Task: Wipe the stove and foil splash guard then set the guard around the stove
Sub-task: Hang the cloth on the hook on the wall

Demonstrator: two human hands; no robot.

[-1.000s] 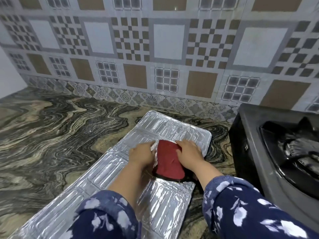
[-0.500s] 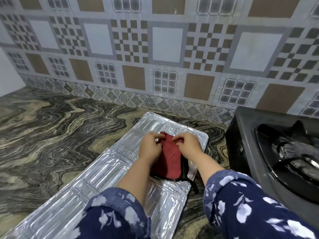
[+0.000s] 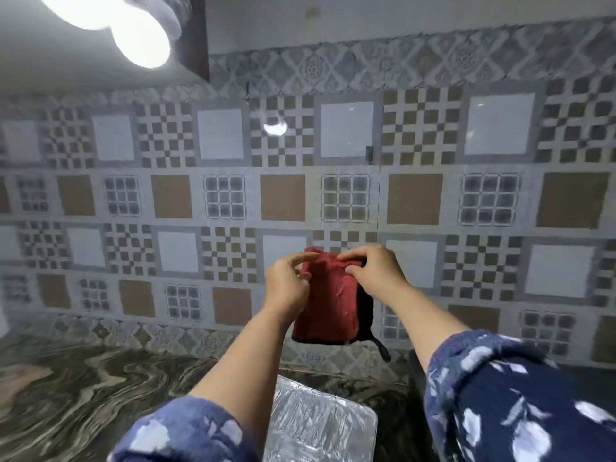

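Note:
A red cloth [image 3: 328, 305] with a black backing hangs in the air in front of the tiled wall. My left hand [image 3: 288, 288] pinches its upper left edge and my right hand [image 3: 371, 271] grips its upper right edge. Below, the foil splash guard [image 3: 320, 425] lies flat on the counter between my forearms, with only its far end in view. A dark edge of the stove [image 3: 416, 368] shows beside my right sleeve; the rest of it is hidden.
The patterned tile wall [image 3: 413, 198] fills most of the view. A marbled dark countertop [image 3: 83, 388] spreads to the left. A bright lamp [image 3: 140, 35] glares at the upper left.
Both hands have lifted the red cloth off the foil guard and raised it in front of the wall. The view has tilted upward, so the stove is almost out of sight.

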